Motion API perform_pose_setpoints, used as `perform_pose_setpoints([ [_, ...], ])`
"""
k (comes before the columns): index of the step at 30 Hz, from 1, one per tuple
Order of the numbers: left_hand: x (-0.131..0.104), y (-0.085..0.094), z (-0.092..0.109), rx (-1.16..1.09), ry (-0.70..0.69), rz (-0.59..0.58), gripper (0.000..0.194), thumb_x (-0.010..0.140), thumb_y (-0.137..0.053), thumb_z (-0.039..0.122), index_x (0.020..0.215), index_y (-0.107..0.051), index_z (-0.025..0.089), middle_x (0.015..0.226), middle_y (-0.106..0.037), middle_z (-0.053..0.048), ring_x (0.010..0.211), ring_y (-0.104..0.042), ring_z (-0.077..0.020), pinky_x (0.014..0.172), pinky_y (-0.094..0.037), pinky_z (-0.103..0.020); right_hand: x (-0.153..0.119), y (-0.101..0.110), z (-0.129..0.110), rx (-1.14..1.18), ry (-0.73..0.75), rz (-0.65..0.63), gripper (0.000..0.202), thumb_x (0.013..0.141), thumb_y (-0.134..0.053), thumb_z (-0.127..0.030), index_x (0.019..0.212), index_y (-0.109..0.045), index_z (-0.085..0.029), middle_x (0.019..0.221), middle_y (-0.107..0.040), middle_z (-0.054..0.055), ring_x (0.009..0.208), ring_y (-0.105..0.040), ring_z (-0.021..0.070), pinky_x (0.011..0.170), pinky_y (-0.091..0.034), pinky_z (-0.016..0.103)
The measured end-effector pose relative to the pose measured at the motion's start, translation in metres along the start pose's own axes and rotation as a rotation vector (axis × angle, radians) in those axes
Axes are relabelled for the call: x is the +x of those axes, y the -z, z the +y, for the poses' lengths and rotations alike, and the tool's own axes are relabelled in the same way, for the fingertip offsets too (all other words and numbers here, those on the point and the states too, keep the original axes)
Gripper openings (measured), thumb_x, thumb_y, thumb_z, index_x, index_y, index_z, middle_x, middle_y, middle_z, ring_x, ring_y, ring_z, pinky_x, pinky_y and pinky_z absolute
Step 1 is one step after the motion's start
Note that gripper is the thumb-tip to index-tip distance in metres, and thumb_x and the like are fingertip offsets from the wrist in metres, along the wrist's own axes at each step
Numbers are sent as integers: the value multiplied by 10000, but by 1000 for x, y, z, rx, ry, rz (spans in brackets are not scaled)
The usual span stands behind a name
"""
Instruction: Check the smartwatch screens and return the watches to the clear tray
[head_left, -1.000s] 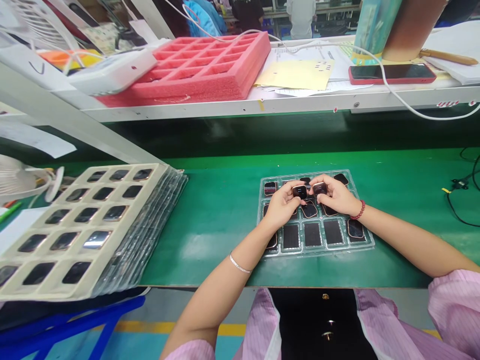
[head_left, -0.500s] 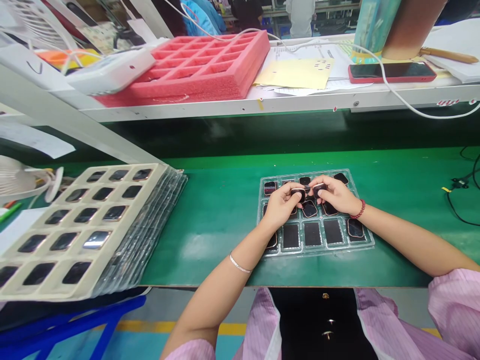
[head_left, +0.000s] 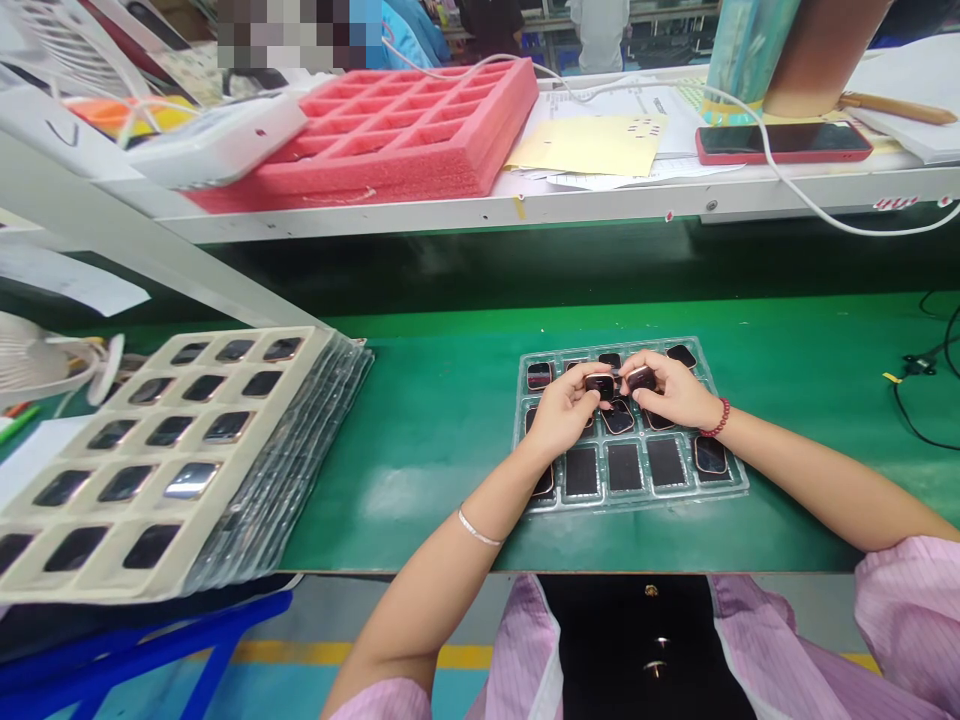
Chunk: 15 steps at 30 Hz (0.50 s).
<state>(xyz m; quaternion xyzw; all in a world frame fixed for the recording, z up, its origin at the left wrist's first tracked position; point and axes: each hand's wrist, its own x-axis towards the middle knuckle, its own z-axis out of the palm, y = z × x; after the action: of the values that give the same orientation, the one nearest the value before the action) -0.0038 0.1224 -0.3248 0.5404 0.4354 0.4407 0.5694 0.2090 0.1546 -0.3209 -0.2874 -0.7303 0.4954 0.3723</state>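
Observation:
A clear plastic tray (head_left: 611, 502) with square compartments lies on the green table, several of them holding dark rounded-square pieces with gold edges. Over its middle, my left hand (head_left: 561, 412) pinches one such dark piece (head_left: 599, 386) between thumb and fingers. Close beside it on the right, my right hand (head_left: 679, 390) grips another dark piece (head_left: 641, 379). Both pieces are tilted, with their dark faces showing. Beneath the hands lies a gold-edged piece (head_left: 618, 418) in the tray. Three front compartments show only a dark textured bottom.
At left stands a stack of trays, its cream top tray (head_left: 163, 390) holding dark pieces. Above the table's back runs a white shelf (head_left: 585, 205) with red foam (head_left: 480, 150), papers and a phone (head_left: 784, 145). Black cables (head_left: 919, 367) lie at right. People stand in the background.
The thumbs have shifted slightly on the two held pieces, and more of their dark faces shows. Both hands stay over the same part of the tray.

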Motion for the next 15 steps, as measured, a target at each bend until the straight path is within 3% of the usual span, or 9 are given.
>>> perform_pose_setpoints([
  [4, 1, 0, -3, -47, -16, 3, 530, 703, -616, 98, 1228, -612, 170, 1098, -749, -74, 838, -738, -162, 798, -588, -290, -1, 2, 0, -4, -18, -37, 388, 764, -626, -151, 1146, -580, -201, 1030, -713, 67, 919, -717, 207, 762, -586, 335],
  [7, 2, 1, -6, -79, -1, 5, 595, 658, -608, 62, 1241, -582, 176, 1103, -747, -69, 791, -720, -139, 821, -580, -297, 0, 2, 1, 7, -39, -31, 408, 759, -629, -149, 1161, -580, -201, 1082, -709, 79, 966, -717, 221, 800, -592, 358],
  [11, 6, 1, -4, -170, 40, -5, 631, 616, -685, 65, 1217, -542, 194, 1060, -734, -50, 746, -697, -118, 719, -558, -245, 1, 0, 4, 63, -55, -1, 414, 748, -631, -150, 1157, -583, -197, 1073, -701, 75, 1001, -713, 225, 821, -589, 356],
  [13, 6, 2, 4, -231, 83, -16, 653, 611, -783, 104, 1207, -536, 202, 982, -717, -23, 678, -679, -101, 602, -514, -195, 1, 0, 4, 94, -74, 8, 422, 738, -633, -146, 1154, -585, -197, 1055, -698, 68, 983, -709, 218, 796, -590, 344],
  [15, 0, 4, 20, -323, 149, -104, 666, 629, -882, 214, 1209, -555, 196, 885, -691, -3, 560, -632, -77, 488, -447, -165, 2, -1, 3, 129, -93, 21, 422, 731, -637, -148, 1147, -586, -198, 1043, -697, 65, 953, -703, 212, 758, -589, 331],
])
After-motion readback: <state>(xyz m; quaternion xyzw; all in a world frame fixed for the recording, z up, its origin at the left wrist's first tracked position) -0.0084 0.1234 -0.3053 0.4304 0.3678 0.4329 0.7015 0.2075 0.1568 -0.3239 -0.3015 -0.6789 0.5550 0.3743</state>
